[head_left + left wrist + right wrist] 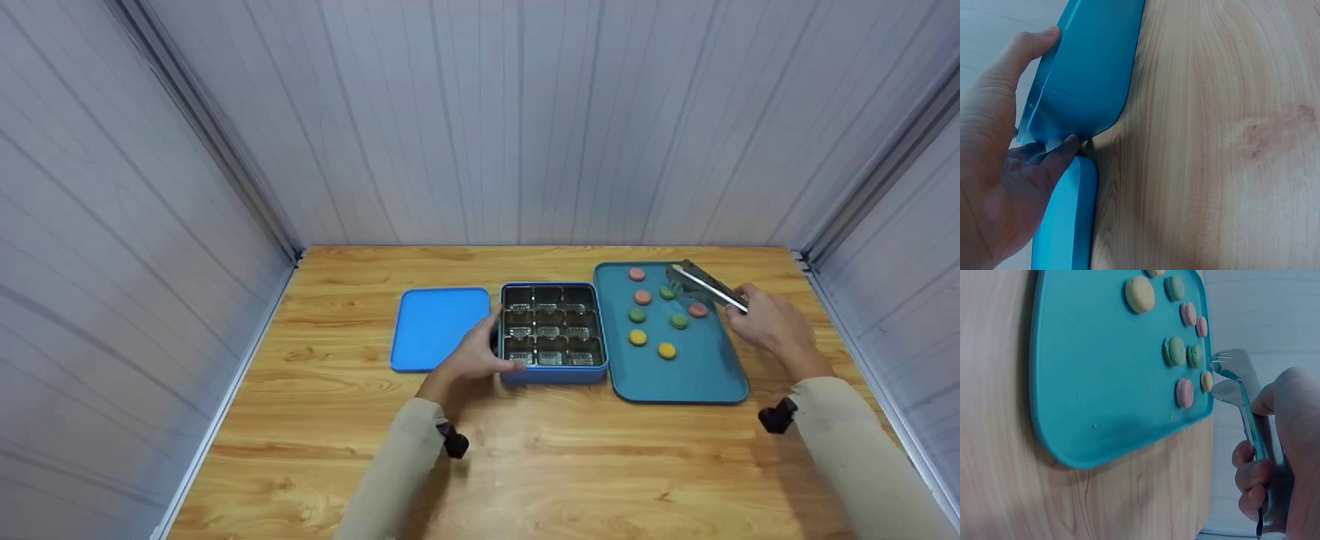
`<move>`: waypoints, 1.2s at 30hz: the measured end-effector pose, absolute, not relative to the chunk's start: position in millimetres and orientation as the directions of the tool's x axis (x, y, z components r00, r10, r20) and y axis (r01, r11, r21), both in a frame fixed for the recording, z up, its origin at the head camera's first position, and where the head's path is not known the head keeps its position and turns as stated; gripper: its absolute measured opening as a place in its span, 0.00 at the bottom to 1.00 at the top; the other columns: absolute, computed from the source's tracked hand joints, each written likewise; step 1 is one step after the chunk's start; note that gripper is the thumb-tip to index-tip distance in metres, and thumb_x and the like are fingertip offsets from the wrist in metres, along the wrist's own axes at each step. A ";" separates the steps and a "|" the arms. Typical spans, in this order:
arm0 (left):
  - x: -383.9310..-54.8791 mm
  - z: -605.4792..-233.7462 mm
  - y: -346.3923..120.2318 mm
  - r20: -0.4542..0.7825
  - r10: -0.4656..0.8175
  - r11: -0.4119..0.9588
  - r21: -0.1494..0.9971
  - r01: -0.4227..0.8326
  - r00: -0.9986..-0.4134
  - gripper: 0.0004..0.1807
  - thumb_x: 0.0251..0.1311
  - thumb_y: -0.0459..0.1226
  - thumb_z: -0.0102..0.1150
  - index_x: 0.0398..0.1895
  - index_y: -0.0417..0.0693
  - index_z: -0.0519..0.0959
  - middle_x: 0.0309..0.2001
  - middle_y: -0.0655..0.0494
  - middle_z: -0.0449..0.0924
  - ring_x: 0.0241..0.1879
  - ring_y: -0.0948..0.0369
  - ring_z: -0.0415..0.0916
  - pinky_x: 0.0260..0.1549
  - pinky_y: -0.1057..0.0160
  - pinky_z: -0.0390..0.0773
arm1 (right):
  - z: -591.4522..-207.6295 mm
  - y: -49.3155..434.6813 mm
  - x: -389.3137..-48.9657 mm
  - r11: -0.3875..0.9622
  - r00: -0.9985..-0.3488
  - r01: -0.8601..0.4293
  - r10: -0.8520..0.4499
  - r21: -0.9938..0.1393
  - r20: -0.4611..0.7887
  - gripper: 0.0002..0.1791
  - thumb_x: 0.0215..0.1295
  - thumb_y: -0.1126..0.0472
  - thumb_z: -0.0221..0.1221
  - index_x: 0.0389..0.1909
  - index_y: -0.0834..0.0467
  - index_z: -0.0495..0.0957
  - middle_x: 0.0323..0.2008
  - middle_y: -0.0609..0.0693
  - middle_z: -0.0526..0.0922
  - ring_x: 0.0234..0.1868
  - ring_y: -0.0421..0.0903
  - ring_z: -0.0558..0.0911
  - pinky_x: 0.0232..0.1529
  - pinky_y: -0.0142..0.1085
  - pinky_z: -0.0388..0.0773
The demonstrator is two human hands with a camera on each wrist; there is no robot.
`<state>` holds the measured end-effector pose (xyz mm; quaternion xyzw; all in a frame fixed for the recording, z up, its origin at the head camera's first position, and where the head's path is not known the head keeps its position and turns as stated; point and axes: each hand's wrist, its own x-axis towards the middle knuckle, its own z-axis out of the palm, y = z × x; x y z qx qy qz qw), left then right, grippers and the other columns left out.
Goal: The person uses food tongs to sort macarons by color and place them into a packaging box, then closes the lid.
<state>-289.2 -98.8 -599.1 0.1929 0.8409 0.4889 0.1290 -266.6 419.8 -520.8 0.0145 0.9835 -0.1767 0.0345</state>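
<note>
My left hand grips the near left corner of a blue box, thumb at the front rim and fingers along its left side. The box holds a dark plastic insert with several compartments, none with anything in it. My right hand holds metal tongs, also seen as tongs in the right wrist view. Their two tips stand apart over the far right of the teal tray, close to a yellow macaron. Pink macarons, green macarons and yellow macarons lie on the tray.
A flat blue lid lies on the wooden table left of the box. The tray stands right beside the box. Pale panel walls close in the table at the back and both sides.
</note>
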 end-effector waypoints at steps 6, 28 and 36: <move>-285.7 -593.5 -98.3 -0.028 0.450 0.445 0.874 0.197 -0.892 0.77 0.52 0.52 0.90 0.94 0.40 0.46 0.89 0.28 0.55 0.89 0.33 0.56 0.89 0.33 0.56 | -521.8 413.7 -270.6 0.945 -0.995 0.060 0.030 -0.322 -0.100 0.33 0.87 0.49 0.49 0.76 0.71 0.69 0.39 0.67 0.82 0.29 0.54 0.78 0.25 0.41 0.69; -282.6 -595.5 -99.7 -0.040 0.453 0.424 0.889 0.175 -0.891 0.74 0.57 0.53 0.87 0.95 0.42 0.44 0.89 0.29 0.55 0.88 0.36 0.58 0.88 0.37 0.61 | -537.8 408.3 -276.6 0.950 -0.993 0.047 0.010 -0.309 -0.119 0.31 0.86 0.48 0.52 0.72 0.71 0.72 0.38 0.66 0.82 0.31 0.56 0.78 0.28 0.45 0.71; -281.2 -589.2 -95.1 -0.051 0.438 0.444 0.881 0.166 -0.897 0.74 0.56 0.46 0.88 0.95 0.40 0.43 0.90 0.31 0.55 0.87 0.37 0.60 0.89 0.36 0.58 | -535.2 407.2 -277.1 0.952 -0.991 0.043 0.001 -0.303 -0.135 0.29 0.86 0.51 0.50 0.72 0.70 0.72 0.34 0.62 0.79 0.30 0.55 0.76 0.27 0.44 0.68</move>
